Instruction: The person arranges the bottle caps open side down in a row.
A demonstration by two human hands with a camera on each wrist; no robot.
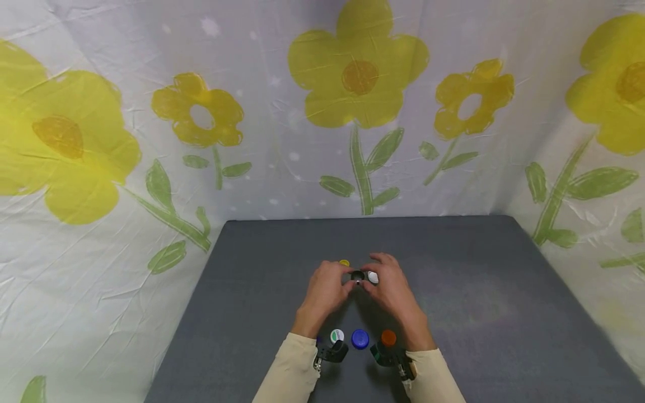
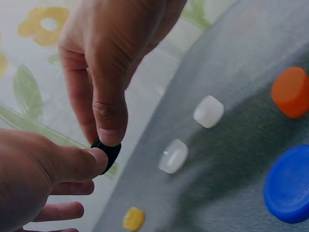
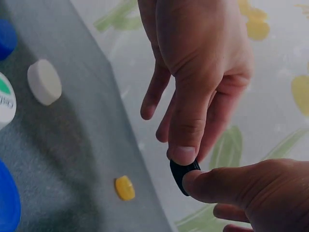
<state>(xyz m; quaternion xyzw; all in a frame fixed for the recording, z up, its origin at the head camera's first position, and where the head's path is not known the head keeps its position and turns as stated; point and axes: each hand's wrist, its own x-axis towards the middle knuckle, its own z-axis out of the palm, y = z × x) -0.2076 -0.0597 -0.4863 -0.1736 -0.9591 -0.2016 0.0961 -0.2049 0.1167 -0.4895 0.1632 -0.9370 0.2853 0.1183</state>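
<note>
A small black bottle cap (image 1: 357,276) is held up above the table between both hands. My left hand (image 1: 326,286) pinches it from the left, thumb and finger at its rim. From the other side my right hand (image 1: 394,288) pinches it too. In the left wrist view the black cap (image 2: 109,153) is tilted, and both thumbs press on it. Beyond the hands lies a yellow cap (image 1: 344,262), and a white cap (image 1: 373,277) shows beside my right fingers.
Nearer on the grey table (image 1: 484,308) are a white cap with green print (image 1: 337,336), a blue cap (image 1: 360,339) and an orange cap (image 1: 388,338). Another blue cap (image 3: 6,38) shows in the right wrist view. A flowered curtain (image 1: 282,168) hangs behind the table.
</note>
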